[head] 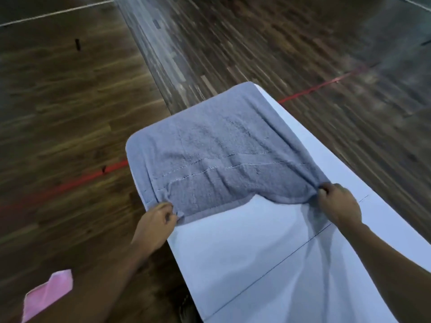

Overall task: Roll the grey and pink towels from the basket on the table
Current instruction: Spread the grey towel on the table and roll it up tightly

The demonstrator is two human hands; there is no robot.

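Both the left hand (156, 223) and right hand (339, 203) pinch near corners of the grey towel (217, 155), fingers curled; bare tabletop (245, 248) lies before it, its far edge overhanging.

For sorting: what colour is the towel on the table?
The towel is bluish grey; head view.

Grey towel spread between two hands on the white table

The left hand (156, 222) and right hand (338, 203) each pinch a near corner of the grey towel (217, 150), which lies beyond them on the white table (245, 241); a pink towel (47, 293) lies below and left of the left hand.
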